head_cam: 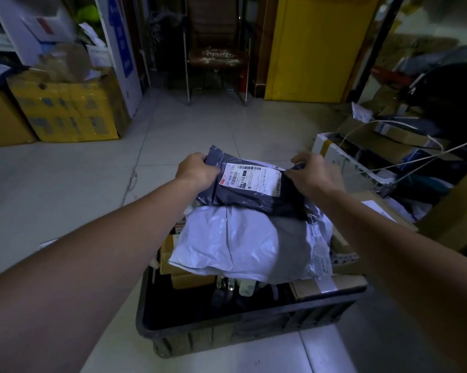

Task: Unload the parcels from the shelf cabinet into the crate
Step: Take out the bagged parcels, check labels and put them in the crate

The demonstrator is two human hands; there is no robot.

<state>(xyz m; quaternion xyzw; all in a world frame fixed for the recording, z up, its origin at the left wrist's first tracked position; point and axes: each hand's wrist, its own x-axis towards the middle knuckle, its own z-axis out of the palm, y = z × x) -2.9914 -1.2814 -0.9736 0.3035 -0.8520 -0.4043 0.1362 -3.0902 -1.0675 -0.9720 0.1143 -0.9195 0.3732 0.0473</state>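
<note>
Dark grey parcel [243,196], held in both hands over a loaded crate [227,336].

Item: soft plastic mailer, dark grey, creased and glossy, with a white printed label [251,179] bearing barcodes on its upper face. Position: above the far half of the crate, resting on or just over a white poly bag [227,246]; contact cannot be told. Grip: left hand [197,170] curled round the left end, right hand [311,173] pinching the right end, fingers closed on the plastic. Container: black plastic crate on the tiled floor [65,184], holding the bulky white poly bag on top, taped cardboard boxes [326,286] at the right and beneath, and small dark items at the near wall. Orientation: long axis runs left to right between the hands, label side up, print turned sideways to the viewer.
</note>
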